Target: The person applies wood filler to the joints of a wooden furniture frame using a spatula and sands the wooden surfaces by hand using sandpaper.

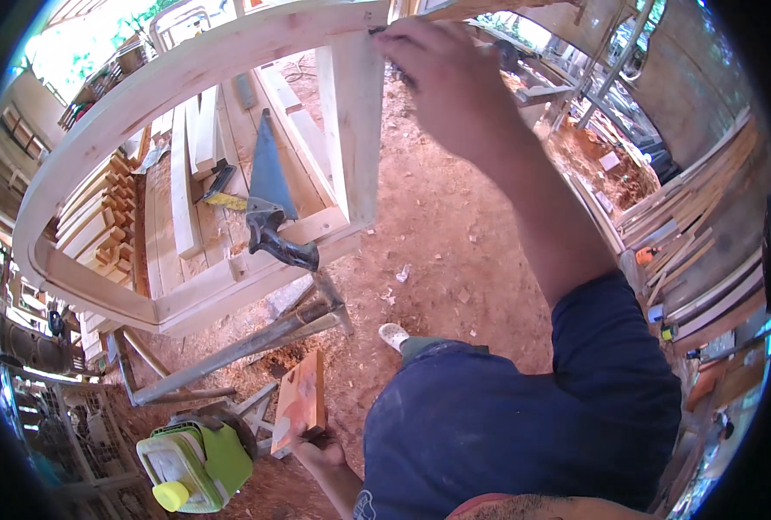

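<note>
My left hand (pixel 318 452), low in the picture, grips the lower end of a short wooden block (pixel 303 394) with orange-brown faces, held tilted beside my body. My right arm reaches far forward. At the far right corner of a large pale wooden frame (pixel 364 121) with a curved outer rail, my right hand (pixel 433 74) has its fingers bent and pinched together. A small dark bit shows at those fingertips, too little to name. A handsaw (pixel 273 204) with a bluish blade and dark handle rests by the frame's near rail.
A dark tool with a yellow part (pixel 222 189) lies on boards inside the frame. Stacked wooden pieces (pixel 99 221) stand at left. Metal trestle legs (pixel 255 342) jut out below the frame. A green jug with a yellow cap (pixel 208 464) is at lower left. Long planks (pixel 706 243) lean at right.
</note>
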Motion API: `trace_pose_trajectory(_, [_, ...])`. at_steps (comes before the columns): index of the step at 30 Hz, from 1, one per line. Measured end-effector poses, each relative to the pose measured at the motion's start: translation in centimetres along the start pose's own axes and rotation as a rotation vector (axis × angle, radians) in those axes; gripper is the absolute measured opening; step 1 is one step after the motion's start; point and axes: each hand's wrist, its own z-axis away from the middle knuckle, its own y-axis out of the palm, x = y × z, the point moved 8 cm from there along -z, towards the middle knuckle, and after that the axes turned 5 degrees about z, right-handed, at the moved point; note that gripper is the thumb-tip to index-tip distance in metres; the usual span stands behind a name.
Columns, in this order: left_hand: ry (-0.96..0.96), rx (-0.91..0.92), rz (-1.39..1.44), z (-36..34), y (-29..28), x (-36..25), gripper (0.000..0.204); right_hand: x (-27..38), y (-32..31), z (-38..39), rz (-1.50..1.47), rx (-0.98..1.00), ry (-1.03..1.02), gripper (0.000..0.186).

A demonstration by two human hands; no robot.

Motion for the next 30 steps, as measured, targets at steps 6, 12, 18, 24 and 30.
trace_pose_trajectory(6, [-0.072, 0.054, 0.022, 1.2, -0.9, 0.3, 0.038, -0.6, 0.0, -1.4, -0.398, -0.003, 0.026, 0.050])
trace_pose_trajectory(12, [0.007, -0.004, -0.004, 2.1, -1.8, 0.7, 0.051, 0.6, -0.4, -1.7, -0.420, 0.090, -0.074, 0.045])
trace_pose_trajectory(18, [-0.030, 0.015, 0.012, 2.3, -2.2, 0.8, 0.049, 2.1, -1.1, -1.2, -0.402, -0.055, -0.064, 0.042])
trace_pose_trajectory(24, [-0.001, -0.022, 0.019, 2.2, -3.1, 1.1, 0.045, 3.6, 0.5, -0.5, -0.408, 0.153, -0.100, 0.046])
trace_pose_trajectory(30, [-0.010, -0.002, 0.062, 2.1, -4.9, 1.4, 0.034, 4.7, 4.9, 4.0, -0.270, 0.082, -0.048, 0.056])
